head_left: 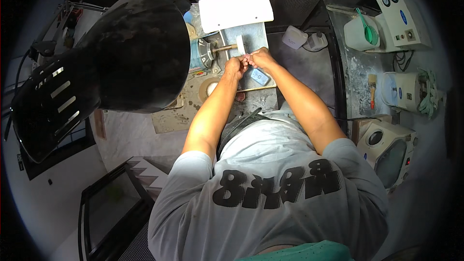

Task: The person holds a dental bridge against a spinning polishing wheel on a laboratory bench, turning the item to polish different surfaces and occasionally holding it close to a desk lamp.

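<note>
My left hand (235, 67) and my right hand (262, 60) meet with fingertips closed round a small pinkish piece (248, 60), mostly hidden by the fingers. Just beyond them is a white polishing wheel (240, 44) on the brass-coloured spindle (224, 48) of a bench motor (203, 52). I cannot tell whether the piece touches the wheel. Under my hands lies a pale blue tray (260, 34). A blue block (259, 77) sits in it, close below my right hand.
A white shield (236, 10) stands over the tray's far side. At left looms a large black hood (137, 50). Two jugs (295, 37) stand beyond the tray. The right bench carries a tub with a green scoop (369, 34), a brush (372, 89) and white machines (389, 150).
</note>
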Available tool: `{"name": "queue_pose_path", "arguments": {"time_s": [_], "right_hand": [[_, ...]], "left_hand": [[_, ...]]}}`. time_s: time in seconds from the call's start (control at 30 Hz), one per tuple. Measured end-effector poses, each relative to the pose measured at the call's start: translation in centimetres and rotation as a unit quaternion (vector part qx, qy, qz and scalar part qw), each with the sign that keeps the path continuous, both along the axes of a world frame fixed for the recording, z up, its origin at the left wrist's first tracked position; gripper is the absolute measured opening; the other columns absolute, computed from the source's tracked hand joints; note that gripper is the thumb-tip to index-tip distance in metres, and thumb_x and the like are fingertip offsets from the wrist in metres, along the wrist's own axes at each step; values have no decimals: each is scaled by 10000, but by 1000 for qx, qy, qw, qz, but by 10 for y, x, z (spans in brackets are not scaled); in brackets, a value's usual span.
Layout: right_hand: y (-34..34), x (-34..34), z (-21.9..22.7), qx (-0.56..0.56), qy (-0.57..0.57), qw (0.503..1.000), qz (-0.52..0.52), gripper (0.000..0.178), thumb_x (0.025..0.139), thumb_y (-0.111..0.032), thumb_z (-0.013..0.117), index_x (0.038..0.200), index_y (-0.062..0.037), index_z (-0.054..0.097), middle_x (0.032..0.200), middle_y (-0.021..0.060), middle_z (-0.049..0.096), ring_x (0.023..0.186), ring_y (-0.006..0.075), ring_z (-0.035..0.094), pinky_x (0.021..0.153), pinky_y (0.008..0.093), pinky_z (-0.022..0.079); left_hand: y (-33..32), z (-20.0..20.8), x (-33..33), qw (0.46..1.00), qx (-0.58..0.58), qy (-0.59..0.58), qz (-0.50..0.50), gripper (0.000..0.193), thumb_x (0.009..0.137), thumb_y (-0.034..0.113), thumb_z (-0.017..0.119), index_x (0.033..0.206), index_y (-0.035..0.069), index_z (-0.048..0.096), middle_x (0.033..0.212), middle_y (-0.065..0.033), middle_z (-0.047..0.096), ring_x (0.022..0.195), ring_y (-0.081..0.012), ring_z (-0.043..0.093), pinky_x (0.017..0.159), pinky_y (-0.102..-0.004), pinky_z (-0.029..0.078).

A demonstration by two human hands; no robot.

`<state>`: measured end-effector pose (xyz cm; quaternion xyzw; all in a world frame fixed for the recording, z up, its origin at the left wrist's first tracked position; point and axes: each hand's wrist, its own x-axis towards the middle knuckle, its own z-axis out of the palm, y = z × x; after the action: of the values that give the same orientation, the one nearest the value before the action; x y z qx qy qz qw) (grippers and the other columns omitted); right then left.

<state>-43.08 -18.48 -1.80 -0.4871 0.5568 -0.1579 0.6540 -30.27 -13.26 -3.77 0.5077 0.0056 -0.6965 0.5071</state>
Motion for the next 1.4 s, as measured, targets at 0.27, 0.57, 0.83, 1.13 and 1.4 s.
{"name": "queue_pose_path", "arguments": {"time_s": [0.27,0.57,0.83,1.13,1.4], "right_hand": [[6,-3,9,-17,-33,999,16,166,800,-145,634,699,-15,658,591,24,598,468,73,506,413,215,405],[-1,4,10,-3,24,1000,12,171,771,-139,625,656,-15,646,589,48,607,485,109,544,416,242,426],[-1,12,12,-2,47,999,19,177,758,-138,630,637,-9,636,596,68,614,491,124,556,417,247,431],[6,4,-2,25,-59,998,-12,160,783,-127,618,703,9,643,637,73,622,509,123,563,419,238,439],[9,-4,-11,27,-92,995,9,175,835,-148,608,753,2,647,672,50,623,539,95,543,465,224,443]], "left_hand": [[6,9,-5,997,-16,-76,15,111,854,40,496,854,-11,594,671,-34,593,522,-101,500,465,-217,384],[-1,10,3,1000,14,10,-13,149,847,40,487,802,-30,611,630,-38,592,475,-92,500,405,-204,380],[-1,-4,16,997,10,59,-44,213,844,23,375,764,-6,570,621,-44,580,469,-82,509,433,-196,409],[2,-3,8,998,32,-56,-16,200,838,31,403,817,-22,594,600,-17,550,456,-91,455,442,-204,382],[11,6,-1,985,-59,-164,-5,87,805,40,555,826,-10,623,663,-37,614,532,-107,552,459,-210,399]]}}
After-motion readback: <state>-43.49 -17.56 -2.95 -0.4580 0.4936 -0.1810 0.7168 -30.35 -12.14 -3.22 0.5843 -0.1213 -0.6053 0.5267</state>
